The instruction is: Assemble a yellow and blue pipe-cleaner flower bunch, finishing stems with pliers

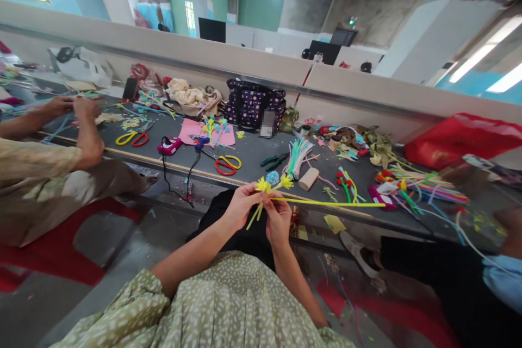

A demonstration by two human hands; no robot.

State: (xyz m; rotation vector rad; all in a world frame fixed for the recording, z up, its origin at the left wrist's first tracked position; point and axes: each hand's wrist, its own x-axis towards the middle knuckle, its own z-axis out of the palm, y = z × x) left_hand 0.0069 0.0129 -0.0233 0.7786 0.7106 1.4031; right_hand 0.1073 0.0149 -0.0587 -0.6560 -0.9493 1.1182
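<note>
My left hand [241, 207] is closed in a pinch on a small bunch of pipe-cleaner flowers. The bunch has a yellow blossom [263, 185], a second yellow blossom [286, 181] and a fuzzy blue one [272, 177]. Its green-yellow stems [254, 216] stick out below the fingers. My right hand [279, 221] pinches at the same spot, touching the left fingertips. From there a long yellow pipe cleaner [338, 203] runs out to the right, past the table's front edge. How it meets the stems is hidden by the fingers.
On the dark table [253, 155] lie red-and-yellow scissors [228, 165], pliers [274, 161], a blue glue gun [200, 142], a pale pipe-cleaner bundle [299, 156], a wooden block [309, 179] and a polka-dot bag [255, 103]. A co-worker's hands [77, 107] work at left; another person sits at right.
</note>
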